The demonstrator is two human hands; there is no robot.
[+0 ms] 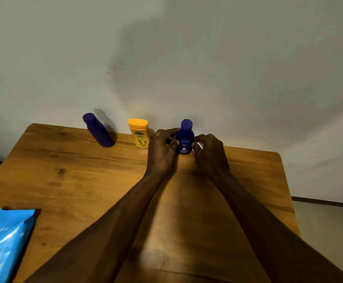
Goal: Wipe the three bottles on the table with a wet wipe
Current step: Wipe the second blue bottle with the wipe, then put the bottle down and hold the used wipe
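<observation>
Nivea bottle (185, 139) upright at table (84, 180) far edge, gripped by left hand (162, 149); right hand (210, 154) clutching white wipe (200, 144) against it. Yellow bottle (139, 132), purple bottle (98, 129) left.

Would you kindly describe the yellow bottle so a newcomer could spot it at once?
Follow the wooden table's far edge by the wall, where three bottles stand in a row. The yellow bottle is the middle one, the only one not dark blue, and neither hand touches it.

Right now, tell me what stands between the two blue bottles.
In the head view, the yellow bottle stands upright between the plain blue bottle and the labelled blue bottle, apart from both.
</observation>
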